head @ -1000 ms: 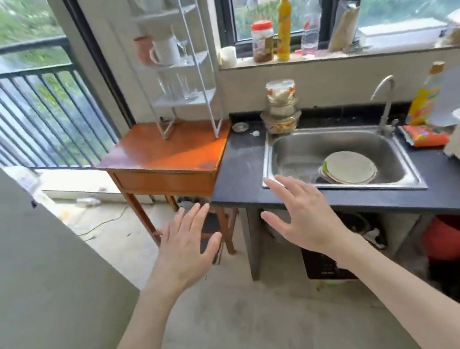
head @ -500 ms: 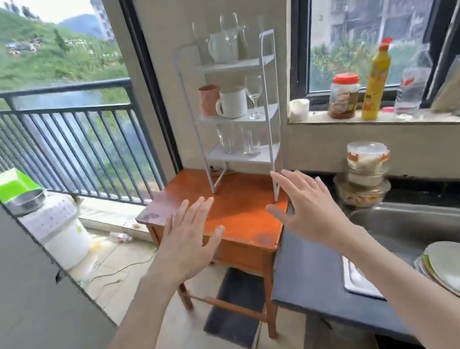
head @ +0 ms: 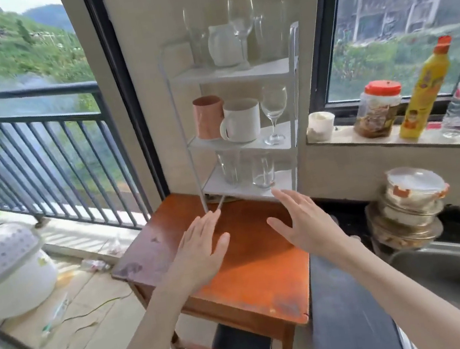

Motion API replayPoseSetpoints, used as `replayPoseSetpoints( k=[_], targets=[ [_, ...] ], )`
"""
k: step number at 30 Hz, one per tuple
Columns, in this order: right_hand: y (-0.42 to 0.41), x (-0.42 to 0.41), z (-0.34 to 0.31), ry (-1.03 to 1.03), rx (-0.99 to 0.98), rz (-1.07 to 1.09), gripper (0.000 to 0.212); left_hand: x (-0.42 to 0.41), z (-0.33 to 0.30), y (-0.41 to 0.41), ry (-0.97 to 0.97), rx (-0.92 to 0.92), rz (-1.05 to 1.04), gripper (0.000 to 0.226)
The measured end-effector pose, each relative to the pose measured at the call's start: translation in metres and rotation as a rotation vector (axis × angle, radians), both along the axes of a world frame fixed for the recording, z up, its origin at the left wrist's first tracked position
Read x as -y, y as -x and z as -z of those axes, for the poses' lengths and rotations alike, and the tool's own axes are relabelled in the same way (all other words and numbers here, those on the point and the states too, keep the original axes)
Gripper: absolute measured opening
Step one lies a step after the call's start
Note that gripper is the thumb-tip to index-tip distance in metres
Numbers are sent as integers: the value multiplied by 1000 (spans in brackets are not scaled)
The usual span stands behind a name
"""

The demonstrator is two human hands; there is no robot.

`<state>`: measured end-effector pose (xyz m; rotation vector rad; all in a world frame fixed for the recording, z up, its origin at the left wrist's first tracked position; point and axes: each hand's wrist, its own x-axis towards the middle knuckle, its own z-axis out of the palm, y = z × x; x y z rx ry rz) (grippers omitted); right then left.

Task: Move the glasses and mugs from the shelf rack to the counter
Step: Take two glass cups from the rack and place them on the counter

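left hand [head: 203, 247] and right hand [head: 303, 223] spread flat, empty, over wooden desk [head: 254, 274]. step: reach. next: grasp tumbler [head: 262, 169] at 12 o'clock on shelf rack [head: 289, 124].

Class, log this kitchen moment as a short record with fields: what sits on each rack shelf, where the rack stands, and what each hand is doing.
top shelf: white jug, wine glass, other clear glasses
middle shelf: pink cup, white mug, wine glass
bottom shelf: two tumblers
rack: on wooden table
left hand: open, empty
right hand: open, empty
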<state>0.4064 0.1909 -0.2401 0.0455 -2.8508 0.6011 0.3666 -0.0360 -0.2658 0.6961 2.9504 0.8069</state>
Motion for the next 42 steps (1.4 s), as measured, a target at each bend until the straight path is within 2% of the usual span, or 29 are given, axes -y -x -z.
replayPoseSetpoints(
  k=[3, 9, 14, 18, 20, 24, 27, 31, 35, 37, 42],
  targets=[
    [53, -1, 20, 78, 85, 82, 65, -10, 19, 64, -94, 81, 66, 57],
    [135, -5, 40, 467, 208, 271, 72, -40, 34, 172, -410, 355, 61, 55],
    [168, -3, 50, 872, 23, 364, 48, -67, 42, 212, -521, 425, 137, 51],
    [180, -3, 51, 1145, -41, 432, 25, -79, 48, 227, -585, 475, 102, 53],
    [186, -6, 51, 1183, -46, 449, 22, -84, 48, 231, -606, 480, 121, 47],
    [199, -6, 49, 1254, -12, 497, 37, -97, 45, 238, -627, 519, 132, 31],
    [205, -4, 48, 1188, 15, 563, 43, -105, 45, 235, -639, 503, 99, 26],
    [193, 1, 48, 1151, 31, 600, 37, -100, 42, 221, -726, 461, 36, 25],
    [162, 11, 51, 1144, 15, 569, 41, -84, 32, 205, -838, 500, -27, 32],
    [138, 16, 53, 1147, -6, 535, 41, -76, 29, 188, -872, 540, -38, 43],
    [49, 21, 63, 1209, -58, 566, 39, -58, 38, 126, -857, 634, -17, 33]
  ],
)
